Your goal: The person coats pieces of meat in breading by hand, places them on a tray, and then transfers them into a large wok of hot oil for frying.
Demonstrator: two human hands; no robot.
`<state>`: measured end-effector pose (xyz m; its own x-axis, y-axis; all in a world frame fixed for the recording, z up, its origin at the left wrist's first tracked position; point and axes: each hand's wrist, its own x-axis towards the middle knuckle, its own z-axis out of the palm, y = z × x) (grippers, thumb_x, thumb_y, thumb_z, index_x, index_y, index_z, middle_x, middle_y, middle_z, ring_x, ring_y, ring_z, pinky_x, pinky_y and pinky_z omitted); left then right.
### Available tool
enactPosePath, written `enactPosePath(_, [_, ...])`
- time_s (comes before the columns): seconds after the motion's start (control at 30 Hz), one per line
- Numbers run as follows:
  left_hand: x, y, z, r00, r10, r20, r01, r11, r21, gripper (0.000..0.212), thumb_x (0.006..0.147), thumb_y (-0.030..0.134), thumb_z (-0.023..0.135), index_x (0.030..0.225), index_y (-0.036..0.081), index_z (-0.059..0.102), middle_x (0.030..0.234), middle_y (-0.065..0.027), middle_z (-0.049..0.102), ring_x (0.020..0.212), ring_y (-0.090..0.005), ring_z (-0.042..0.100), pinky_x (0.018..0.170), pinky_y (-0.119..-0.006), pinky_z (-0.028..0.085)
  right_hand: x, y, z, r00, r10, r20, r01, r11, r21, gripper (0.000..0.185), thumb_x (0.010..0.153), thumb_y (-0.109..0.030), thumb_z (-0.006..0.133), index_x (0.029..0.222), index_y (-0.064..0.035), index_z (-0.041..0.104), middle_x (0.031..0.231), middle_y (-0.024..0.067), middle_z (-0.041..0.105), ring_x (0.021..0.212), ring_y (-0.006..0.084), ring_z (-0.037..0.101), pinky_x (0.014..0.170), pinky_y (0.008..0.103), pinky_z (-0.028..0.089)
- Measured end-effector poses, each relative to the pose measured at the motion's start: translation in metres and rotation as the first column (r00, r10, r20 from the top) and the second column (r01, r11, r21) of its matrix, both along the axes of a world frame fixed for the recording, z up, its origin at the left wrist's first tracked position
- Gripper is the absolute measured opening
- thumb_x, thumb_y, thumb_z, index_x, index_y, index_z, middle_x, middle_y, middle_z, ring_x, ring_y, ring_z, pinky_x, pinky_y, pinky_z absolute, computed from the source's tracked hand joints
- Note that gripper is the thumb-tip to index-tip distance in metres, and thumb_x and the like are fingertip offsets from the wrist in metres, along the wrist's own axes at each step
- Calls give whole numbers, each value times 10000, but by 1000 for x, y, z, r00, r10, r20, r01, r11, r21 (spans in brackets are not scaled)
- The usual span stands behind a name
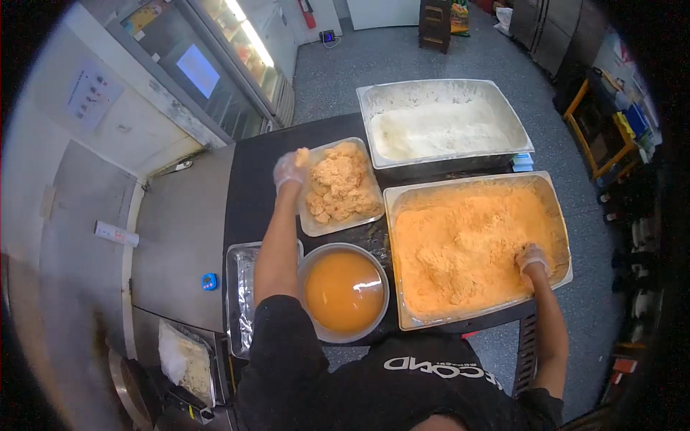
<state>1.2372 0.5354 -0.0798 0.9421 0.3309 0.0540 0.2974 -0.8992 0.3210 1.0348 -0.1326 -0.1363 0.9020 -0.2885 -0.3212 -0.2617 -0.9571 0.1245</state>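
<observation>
My left hand (289, 169), in a clear plastic glove, is at the left rim of a metal tray (318, 229) heaped with breaded pieces (342, 183). A light orange lump shows at its fingertips; whether this is a held piece or coated fingers is unclear. To the right, my gloved right hand (532, 257) touches the orange breading (474, 231) near the right wall of a large metal pan (396, 258). Its fingertips are partly hidden, coated in crumbs. Closer to me stands a round bowl (304, 318) of orange liquid (342, 291).
Behind the breading pan is a deep metal pan (447, 159) holding white flour (447, 126). A foil-lined tray (245, 291) lies left of the bowl, partly under my left arm. On the steel counter (178, 226) sits a blue timer (209, 281). A glass-door refrigerator (205, 70) stands beyond.
</observation>
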Motion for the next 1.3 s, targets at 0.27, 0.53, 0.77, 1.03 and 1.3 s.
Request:
enactPosePath(0.27, [-34,25,-65,972,118,-203,-154,972,-175,341,932,278,518,1067,28,707,1120,-223,673,1074,-387,642,905,-455,527,-3,-10,-36,982,86,168,-75,995,-73,267,885,-232,556,985,-25,692,1035,203,683,1005,367,645,890,418,516])
enactPosePath(0.53, [-77,-31,10,978,90,187,-5,911,-412,251,852,106,549,1023,33,719,1015,-177,708,977,-288,682,855,-385,516,9,47,134,937,112,331,-231,909,346,267,828,-288,678,890,-34,623,941,204,638,919,365,609,798,458,466])
enactPosePath(0.77, [-109,-210,87,855,-307,417,478,776,-410,197,830,174,646,958,64,747,947,-122,725,872,-244,690,814,-341,536,20,27,164,965,133,228,-222,877,427,328,769,-288,711,954,-20,670,907,152,676,881,296,651,768,402,490])
enactPosePath(1.03, [-167,-396,72,378,-852,361,925,330,-190,613,754,409,776,1240,70,621,1122,-147,661,1003,-295,647,908,-378,508,6,45,205,976,165,140,-215,664,716,292,768,-284,749,928,-43,712,823,77,699,726,177,680,629,314,530])
enactPosePath(1.3, [-174,-417,65,533,-846,-16,729,469,-499,626,711,396,805,1204,47,642,1055,-177,698,1007,-328,656,856,-407,506,-5,-10,192,981,85,174,-194,441,876,524,824,-312,723,1231,-20,568,1010,147,679,866,197,699,673,330,582])
